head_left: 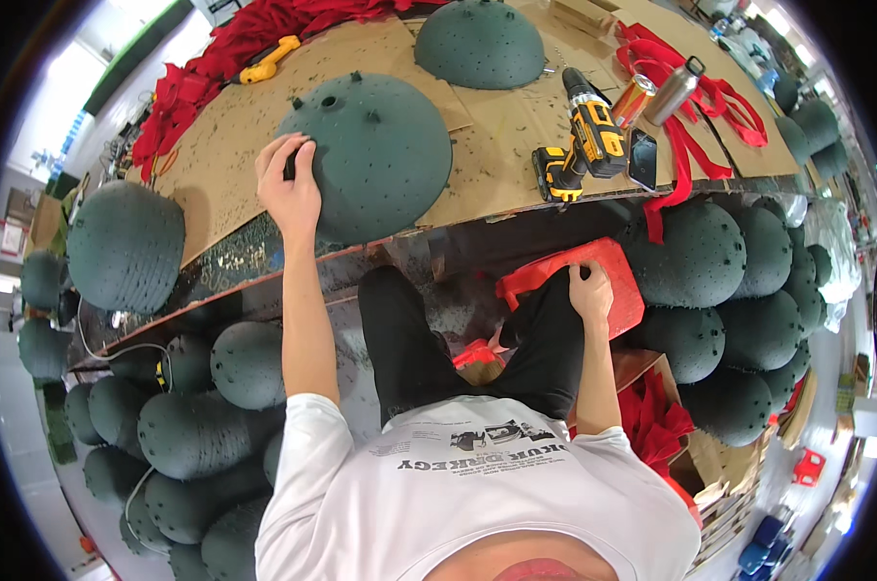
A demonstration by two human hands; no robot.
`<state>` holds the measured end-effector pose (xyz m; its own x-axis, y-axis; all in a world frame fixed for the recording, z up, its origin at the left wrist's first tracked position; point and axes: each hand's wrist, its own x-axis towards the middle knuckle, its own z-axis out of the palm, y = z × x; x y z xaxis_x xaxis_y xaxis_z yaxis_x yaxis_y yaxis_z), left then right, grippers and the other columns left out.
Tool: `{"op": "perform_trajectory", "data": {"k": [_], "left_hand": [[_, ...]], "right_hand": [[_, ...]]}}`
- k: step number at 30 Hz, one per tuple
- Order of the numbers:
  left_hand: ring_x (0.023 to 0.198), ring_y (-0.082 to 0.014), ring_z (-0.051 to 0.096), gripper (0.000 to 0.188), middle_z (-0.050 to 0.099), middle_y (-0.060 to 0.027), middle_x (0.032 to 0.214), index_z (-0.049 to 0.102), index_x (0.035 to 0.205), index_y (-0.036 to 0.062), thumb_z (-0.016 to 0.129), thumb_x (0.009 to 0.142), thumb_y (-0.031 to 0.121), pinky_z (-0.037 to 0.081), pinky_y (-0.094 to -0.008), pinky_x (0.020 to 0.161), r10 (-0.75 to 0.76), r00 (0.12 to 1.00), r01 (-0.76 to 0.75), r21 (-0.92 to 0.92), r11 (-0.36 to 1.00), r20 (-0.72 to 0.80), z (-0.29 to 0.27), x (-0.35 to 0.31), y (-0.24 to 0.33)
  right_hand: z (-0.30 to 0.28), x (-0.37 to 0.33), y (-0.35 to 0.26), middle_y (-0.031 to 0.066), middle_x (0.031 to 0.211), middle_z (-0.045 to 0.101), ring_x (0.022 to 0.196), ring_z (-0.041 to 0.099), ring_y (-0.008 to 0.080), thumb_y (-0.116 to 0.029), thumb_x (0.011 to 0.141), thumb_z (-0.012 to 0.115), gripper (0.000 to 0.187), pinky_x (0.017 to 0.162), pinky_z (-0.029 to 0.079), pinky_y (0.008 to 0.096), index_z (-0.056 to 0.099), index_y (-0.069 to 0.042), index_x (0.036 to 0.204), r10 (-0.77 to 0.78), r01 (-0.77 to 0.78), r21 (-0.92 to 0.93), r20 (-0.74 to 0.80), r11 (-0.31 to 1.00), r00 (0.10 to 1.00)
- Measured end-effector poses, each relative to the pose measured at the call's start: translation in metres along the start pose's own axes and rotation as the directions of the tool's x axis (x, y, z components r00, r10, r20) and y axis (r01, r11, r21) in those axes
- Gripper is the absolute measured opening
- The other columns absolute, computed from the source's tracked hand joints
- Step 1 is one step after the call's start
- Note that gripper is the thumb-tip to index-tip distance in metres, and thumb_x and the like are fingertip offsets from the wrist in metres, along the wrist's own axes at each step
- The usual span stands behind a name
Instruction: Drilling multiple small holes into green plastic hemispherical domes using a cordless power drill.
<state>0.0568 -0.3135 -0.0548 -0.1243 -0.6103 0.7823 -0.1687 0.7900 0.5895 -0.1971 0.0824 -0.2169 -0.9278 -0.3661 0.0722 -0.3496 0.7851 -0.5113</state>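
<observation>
My left hand (291,194) is closed at the left side of a large dark green dome (385,160) on the bench. Its fingertips pinch a small dark piece (289,167) against the shell. The dome has short pegs standing near its top, an open round hole, and small dots over its surface. Over my right thigh, my right hand (591,292) is closed at a red bag (624,281). A small dark piece (584,272) shows between its thumb and fingers; its kind is too small to make out.
Cardboard (501,145) covers the bench. On it are a second dome (480,44), a yellow-black cordless drill (593,136), a can (634,100), a metal bottle (675,91), a phone (642,160), red straps (685,145) and a yellow tool (269,60). Stacked green domes (206,434) flank me.
</observation>
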Motion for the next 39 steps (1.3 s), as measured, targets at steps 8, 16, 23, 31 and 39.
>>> {"op": "perform_trajectory", "data": {"k": [8,16,23,31,39], "left_hand": [[0.104,-0.0231,0.061,0.011,0.071,-0.0063,0.103,0.074,0.094,0.0036,0.073,0.089,0.013,0.047,-0.0346,0.094,0.011,0.998,-0.011,0.007,1.0,0.059,0.015,0.007,-0.013],[0.105,-0.0289,0.061,0.01,0.067,-0.0111,0.109,0.063,0.098,0.0017,0.066,0.093,0.01,0.047,-0.0377,0.094,0.097,0.98,-0.102,0.022,0.995,0.176,0.014,0.0,-0.036],[0.113,-0.0384,0.057,0.024,0.063,-0.0184,0.116,0.062,0.105,0.0024,0.063,0.095,0.024,0.044,-0.0454,0.098,0.135,0.967,-0.172,0.16,0.972,0.216,0.037,0.042,-0.015],[0.112,-0.0404,0.063,0.051,0.069,-0.0217,0.116,0.071,0.114,0.0052,0.042,0.1,0.045,0.048,-0.0493,0.098,-0.11,0.797,-0.171,0.397,0.902,0.594,0.104,0.08,-0.035],[0.115,-0.0381,0.062,0.044,0.068,-0.0186,0.119,0.07,0.113,0.0082,0.04,0.1,0.038,0.047,-0.0489,0.102,-0.209,0.794,-0.143,0.51,0.848,0.571,0.116,0.061,-0.01]], "right_hand": [[-0.001,-0.004,0.0,0.017,0.108,0.071,0.105,0.066,0.0367,-0.037,0.089,0.066,0.036,0.09,0.052,0.0468,0.072,-0.005,0.104,0.047,-0.045,0.079,-0.03,0.996,0.998],[-0.001,-0.006,0.004,0.0182,0.106,0.072,0.103,0.067,0.0375,-0.038,0.09,0.066,0.036,0.089,0.051,0.0446,0.072,-0.005,0.103,0.019,-0.015,0.099,-0.044,0.995,0.999],[0.003,0.004,0.017,0.018,0.115,0.07,0.111,0.067,0.0311,-0.02,0.089,0.073,0.039,0.098,0.05,0.04,0.063,0.001,0.12,-0.005,0.067,0.491,-0.128,0.869,0.992],[-0.021,0.09,-0.106,0.0132,0.133,0.056,0.126,0.053,0.0237,-0.004,0.087,0.076,0.065,0.112,0.038,0.0411,0.042,0.001,0.142,-0.345,0.443,0.788,-0.311,0.428,0.886],[-0.009,0.177,-0.104,0.0131,0.115,0.069,0.1,0.068,0.019,-0.009,0.094,0.069,0.05,0.091,0.053,0.0337,0.049,0.002,0.139,-0.457,0.293,0.8,-0.026,0.524,0.889]]}}
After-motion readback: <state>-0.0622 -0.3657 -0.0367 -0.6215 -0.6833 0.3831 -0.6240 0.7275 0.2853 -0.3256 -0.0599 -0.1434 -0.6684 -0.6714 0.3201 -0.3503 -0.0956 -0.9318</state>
